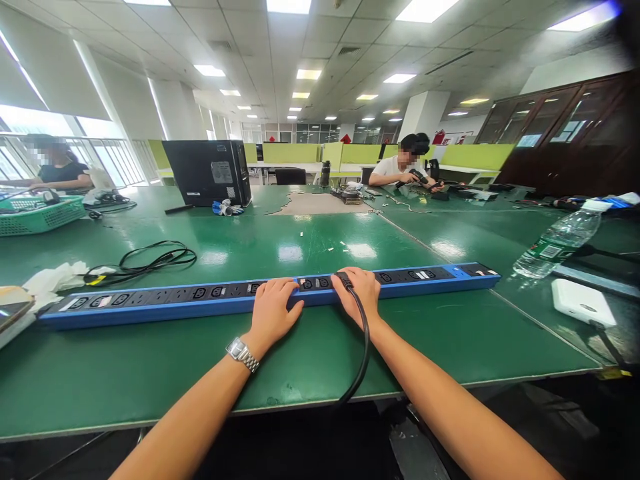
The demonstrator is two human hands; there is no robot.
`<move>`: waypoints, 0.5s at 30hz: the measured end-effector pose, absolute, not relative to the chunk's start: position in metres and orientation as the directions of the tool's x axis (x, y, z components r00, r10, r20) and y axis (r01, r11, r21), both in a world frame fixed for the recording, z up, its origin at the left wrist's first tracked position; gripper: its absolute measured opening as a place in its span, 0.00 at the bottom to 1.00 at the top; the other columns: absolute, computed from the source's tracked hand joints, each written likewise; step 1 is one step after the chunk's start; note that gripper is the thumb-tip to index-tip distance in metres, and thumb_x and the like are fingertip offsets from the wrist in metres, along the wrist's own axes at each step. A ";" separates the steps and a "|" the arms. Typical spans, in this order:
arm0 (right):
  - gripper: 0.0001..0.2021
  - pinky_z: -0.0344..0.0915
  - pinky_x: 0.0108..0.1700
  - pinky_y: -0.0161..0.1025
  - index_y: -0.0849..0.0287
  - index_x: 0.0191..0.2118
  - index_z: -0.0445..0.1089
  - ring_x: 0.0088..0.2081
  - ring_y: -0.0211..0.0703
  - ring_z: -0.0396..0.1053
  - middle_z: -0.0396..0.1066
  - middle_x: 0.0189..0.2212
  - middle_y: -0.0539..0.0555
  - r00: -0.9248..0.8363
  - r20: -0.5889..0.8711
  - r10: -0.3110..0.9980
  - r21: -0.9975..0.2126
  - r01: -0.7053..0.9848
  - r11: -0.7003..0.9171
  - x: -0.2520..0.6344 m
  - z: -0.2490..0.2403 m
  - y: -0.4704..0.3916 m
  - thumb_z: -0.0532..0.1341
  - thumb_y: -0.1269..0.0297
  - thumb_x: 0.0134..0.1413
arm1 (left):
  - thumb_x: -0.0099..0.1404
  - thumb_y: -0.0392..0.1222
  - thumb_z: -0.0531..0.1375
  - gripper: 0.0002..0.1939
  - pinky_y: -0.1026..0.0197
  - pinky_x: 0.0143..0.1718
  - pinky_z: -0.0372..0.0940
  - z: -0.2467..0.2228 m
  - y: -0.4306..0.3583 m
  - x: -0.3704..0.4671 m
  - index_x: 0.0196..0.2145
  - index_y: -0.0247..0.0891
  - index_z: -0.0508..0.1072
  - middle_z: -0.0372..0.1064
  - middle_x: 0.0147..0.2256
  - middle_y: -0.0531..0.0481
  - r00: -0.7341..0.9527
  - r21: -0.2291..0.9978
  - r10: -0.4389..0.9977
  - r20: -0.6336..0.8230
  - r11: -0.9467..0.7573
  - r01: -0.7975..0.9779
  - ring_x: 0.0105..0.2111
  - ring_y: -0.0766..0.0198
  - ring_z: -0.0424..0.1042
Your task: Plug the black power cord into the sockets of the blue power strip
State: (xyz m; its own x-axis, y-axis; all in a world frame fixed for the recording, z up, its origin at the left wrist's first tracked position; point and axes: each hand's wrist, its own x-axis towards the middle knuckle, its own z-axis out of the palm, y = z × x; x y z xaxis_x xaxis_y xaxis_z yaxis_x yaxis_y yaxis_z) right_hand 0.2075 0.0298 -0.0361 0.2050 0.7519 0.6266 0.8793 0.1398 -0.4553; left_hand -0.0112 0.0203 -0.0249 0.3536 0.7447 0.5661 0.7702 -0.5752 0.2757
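Observation:
A long blue power strip (185,310) with a black socket face lies across the green table. My left hand (271,308), with a metal watch at the wrist, rests over the strip near its middle, thumb apart from the fingers. Right of it, my right hand (367,293) is closed around a black plug (345,280) at the strip's sockets. From that plug a black power cord (367,347) curves down over the table's front edge. Whether the plug sits fully in a socket is hidden by my fingers.
A clear plastic bottle (557,243) and a white box (583,302) are at the right. Coiled black cable (160,257), a green basket (45,215) and a black computer case (207,172) stand further left. Two people sit across the table (240,233).

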 end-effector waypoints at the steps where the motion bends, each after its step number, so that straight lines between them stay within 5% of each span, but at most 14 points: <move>1: 0.16 0.55 0.50 0.47 0.54 0.37 0.77 0.46 0.51 0.64 0.76 0.44 0.55 0.206 0.621 0.756 -0.455 0.880 0.134 0.208 -0.036 0.029 0.56 0.50 0.60 | 0.63 0.42 0.61 0.13 0.45 0.55 0.57 -0.025 0.020 -0.011 0.46 0.45 0.70 0.71 0.52 0.48 0.355 0.274 0.745 0.565 -0.575 0.771 0.53 0.52 0.67; 15: 0.14 0.52 0.53 0.47 0.55 0.41 0.72 0.47 0.52 0.63 0.75 0.44 0.55 0.194 0.623 0.758 -0.436 0.890 0.131 0.203 -0.040 0.027 0.56 0.52 0.60 | 0.64 0.43 0.60 0.13 0.46 0.55 0.57 -0.024 0.020 -0.011 0.47 0.44 0.70 0.71 0.52 0.47 0.364 0.265 0.744 0.561 -0.578 0.772 0.53 0.52 0.67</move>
State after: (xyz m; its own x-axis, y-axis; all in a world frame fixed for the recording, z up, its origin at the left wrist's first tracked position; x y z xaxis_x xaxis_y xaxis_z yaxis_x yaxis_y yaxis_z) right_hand 0.2032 0.0267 -0.0400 0.1939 0.7578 0.6230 0.8902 0.1310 -0.4364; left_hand -0.0115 0.0204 -0.0243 0.3641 0.7437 0.5606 0.7720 -0.5777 0.2649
